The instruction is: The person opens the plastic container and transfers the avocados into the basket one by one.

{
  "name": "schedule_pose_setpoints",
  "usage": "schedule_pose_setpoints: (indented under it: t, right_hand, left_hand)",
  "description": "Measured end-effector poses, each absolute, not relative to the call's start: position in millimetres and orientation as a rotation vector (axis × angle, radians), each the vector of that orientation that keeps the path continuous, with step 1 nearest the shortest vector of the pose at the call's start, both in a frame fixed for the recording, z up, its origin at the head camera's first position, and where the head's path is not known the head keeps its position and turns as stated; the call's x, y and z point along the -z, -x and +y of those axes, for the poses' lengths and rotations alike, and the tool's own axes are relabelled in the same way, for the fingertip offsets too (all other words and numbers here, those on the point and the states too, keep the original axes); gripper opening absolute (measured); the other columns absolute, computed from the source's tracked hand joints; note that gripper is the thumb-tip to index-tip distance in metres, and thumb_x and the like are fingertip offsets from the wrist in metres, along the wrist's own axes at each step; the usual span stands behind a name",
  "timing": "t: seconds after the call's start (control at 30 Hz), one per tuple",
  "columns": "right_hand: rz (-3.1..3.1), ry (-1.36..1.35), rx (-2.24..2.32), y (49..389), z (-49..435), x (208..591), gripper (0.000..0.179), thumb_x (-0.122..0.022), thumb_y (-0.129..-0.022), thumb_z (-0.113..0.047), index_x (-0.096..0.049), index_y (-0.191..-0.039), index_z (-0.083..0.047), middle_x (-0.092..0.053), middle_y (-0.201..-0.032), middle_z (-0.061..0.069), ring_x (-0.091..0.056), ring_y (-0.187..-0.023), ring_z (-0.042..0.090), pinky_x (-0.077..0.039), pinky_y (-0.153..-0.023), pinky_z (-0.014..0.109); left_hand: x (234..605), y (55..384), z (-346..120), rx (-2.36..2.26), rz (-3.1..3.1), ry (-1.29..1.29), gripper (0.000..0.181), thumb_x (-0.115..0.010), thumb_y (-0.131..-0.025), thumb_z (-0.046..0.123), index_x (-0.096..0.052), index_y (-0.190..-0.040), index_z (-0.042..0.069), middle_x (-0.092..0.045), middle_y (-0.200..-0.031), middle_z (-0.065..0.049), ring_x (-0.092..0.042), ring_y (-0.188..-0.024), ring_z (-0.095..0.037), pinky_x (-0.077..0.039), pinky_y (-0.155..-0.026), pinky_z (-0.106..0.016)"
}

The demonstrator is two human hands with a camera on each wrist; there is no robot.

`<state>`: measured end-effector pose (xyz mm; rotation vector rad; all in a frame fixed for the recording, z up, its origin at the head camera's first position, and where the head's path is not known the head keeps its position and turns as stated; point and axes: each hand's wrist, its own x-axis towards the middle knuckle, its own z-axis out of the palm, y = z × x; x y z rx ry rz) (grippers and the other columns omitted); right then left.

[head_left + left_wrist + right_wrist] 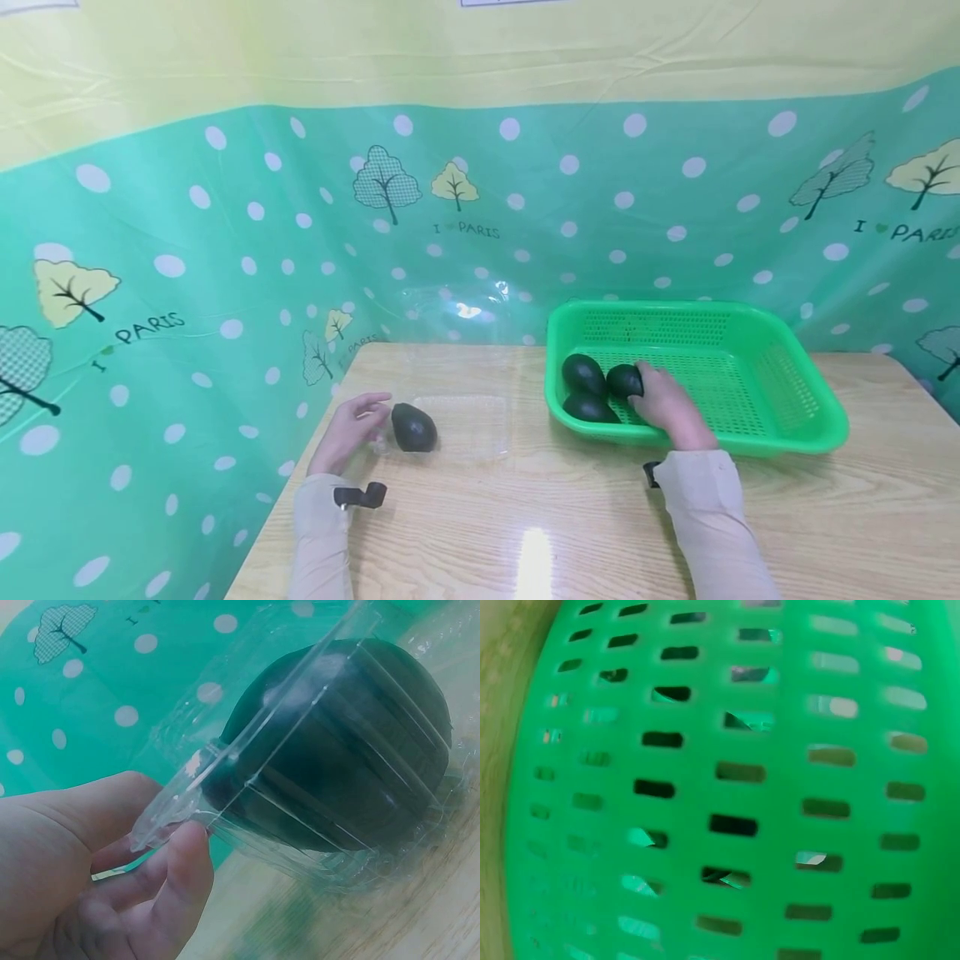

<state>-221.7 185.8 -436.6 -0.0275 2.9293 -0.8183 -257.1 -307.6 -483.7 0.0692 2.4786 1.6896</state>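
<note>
My left hand [351, 432] pinches the left edge of a clear plastic clamshell container [285, 742], thumb and fingers at its rim. The lid stands up at the back. One dark avocado [414, 427] lies in the container's left end; through the clear wall it fills much of the left wrist view. Inside the green basket, my right hand [667, 406] grips another dark avocado [624, 382] from its right side. Two more avocados, one behind [583, 374] and one in front [589, 408], lie beside it at the basket's left end.
The green perforated basket [806, 400] stands on the right of the wooden table [585, 517]; its slotted wall [780, 802] fills the right wrist view and hides the right hand there. A green polka-dot curtain [600, 217] hangs behind and along the left.
</note>
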Motion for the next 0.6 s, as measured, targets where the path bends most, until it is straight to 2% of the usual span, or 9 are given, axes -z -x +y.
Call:
schedule_pose_setpoints:
  t: [0.23, 0.6]
  right_hand:
    - [2.927, 0.055, 0.806, 221.4, 187.4, 435.9, 0.061, -0.057, -0.098, -0.01, -0.028, -0.145, 0.018, -0.036, -0.142, 0.043, -0.036, -0.13, 0.059, -0.037, -0.105, 0.067]
    - [2.923, 0.069, 0.835, 217.8, 190.0, 427.7, 0.052, -0.052, -0.1, -0.01, -0.035, -0.14, 0.019, -0.038, -0.14, 0.043, -0.037, -0.129, 0.058, -0.036, -0.106, 0.067]
  left_hand:
    - [485.5, 258.1, -308.6, -1.684, 2.474, -0.07, 0.045, -0.059, -0.098, 0.014, -0.051, -0.14, 0.0, -0.059, -0.12, -0.024, -0.064, -0.074, -0.02, -0.058, -0.066, -0.029]
    - [487.2, 258.6, -308.2, -1.703, 2.473, -0.091, 0.043, -0.058, -0.098, 0.011, -0.051, -0.14, 0.0, -0.059, -0.118, -0.023, -0.064, -0.074, -0.018, -0.058, -0.066, -0.028]
